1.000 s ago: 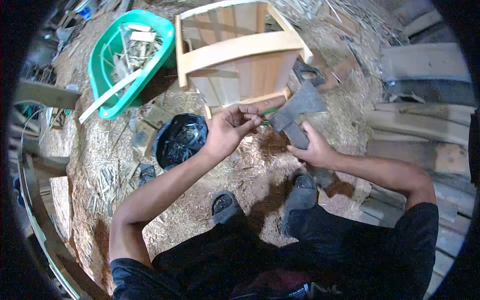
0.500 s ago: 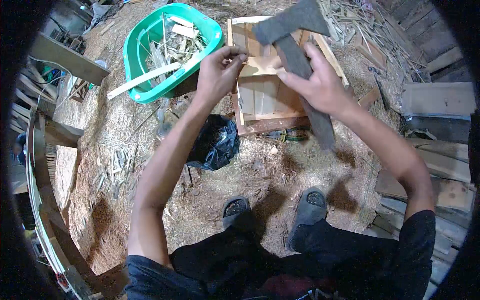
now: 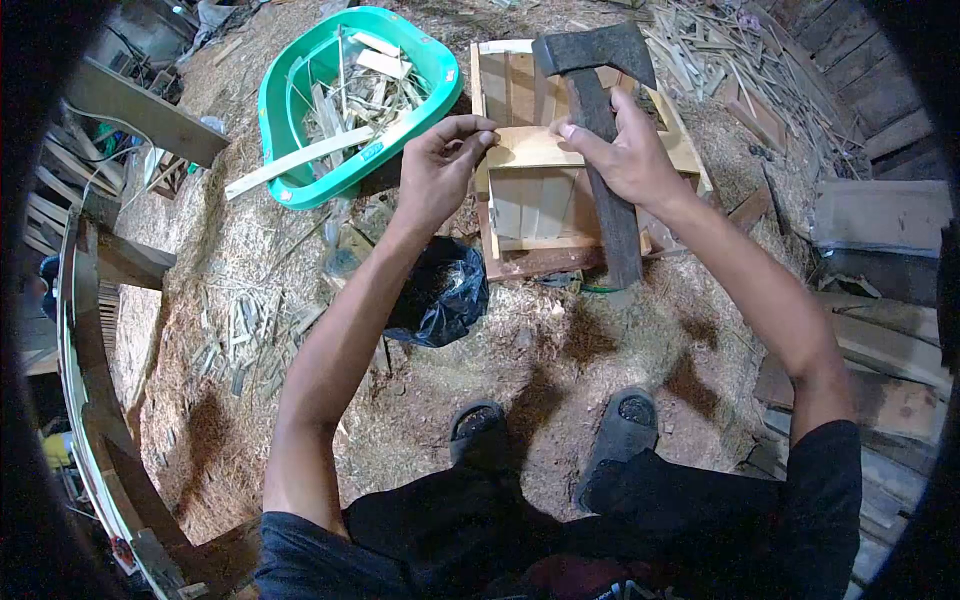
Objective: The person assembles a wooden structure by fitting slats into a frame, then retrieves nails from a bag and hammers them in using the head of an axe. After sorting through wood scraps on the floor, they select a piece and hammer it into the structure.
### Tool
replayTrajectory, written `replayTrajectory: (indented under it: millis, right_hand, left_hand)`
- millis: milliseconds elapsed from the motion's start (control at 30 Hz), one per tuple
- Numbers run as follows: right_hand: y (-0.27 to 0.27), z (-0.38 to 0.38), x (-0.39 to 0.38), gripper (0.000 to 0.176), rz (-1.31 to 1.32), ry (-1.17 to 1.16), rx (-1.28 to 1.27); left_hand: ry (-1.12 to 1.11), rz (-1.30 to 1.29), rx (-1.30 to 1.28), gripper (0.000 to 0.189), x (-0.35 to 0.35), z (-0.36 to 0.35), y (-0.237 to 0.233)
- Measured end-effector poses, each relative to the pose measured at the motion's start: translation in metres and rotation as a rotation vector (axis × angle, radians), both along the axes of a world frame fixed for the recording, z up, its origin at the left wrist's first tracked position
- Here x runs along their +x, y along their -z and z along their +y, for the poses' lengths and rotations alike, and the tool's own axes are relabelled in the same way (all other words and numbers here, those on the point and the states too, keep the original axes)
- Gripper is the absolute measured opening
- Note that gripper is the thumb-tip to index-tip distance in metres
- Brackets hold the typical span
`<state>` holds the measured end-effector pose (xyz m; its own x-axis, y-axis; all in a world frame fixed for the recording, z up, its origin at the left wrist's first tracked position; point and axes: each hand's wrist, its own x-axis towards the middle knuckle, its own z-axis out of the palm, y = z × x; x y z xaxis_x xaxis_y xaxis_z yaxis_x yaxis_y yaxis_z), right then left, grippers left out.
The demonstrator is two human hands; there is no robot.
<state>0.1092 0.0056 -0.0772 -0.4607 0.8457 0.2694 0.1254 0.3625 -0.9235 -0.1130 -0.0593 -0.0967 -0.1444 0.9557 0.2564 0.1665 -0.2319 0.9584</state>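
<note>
My right hand is wrapped round the wooden handle of a hatchet, whose dark metal head points up and to the right. The hatchet hangs over the right part of a wooden frame with slats. At the frame's crossbar, near its left end, my left hand has thumb and forefinger pinched together. Whatever is between those fingertips is too small to make out. The thumb of my right hand reaches toward the crossbar's right part.
A green tub with wood scraps stands at the upper left, a long strip across its rim. A black plastic bag sits below my left forearm. Stacked boards lie at the right, and scrap sticks at the upper right.
The hatchet has turned more upright, its head shifting right and its handle end shifting left. The whole view has shifted slightly. My left hand keeps its pinch.
</note>
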Motion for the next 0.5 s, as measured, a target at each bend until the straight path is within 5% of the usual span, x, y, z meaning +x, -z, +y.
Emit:
replayTrajectory:
  millis: [500]
  right_hand:
    - [0.005,-0.007,0.006,0.041,-0.019,-0.013,0.023]
  left_hand:
    - [0.064,0.041,0.050,0.014,-0.011,0.002,0.015]
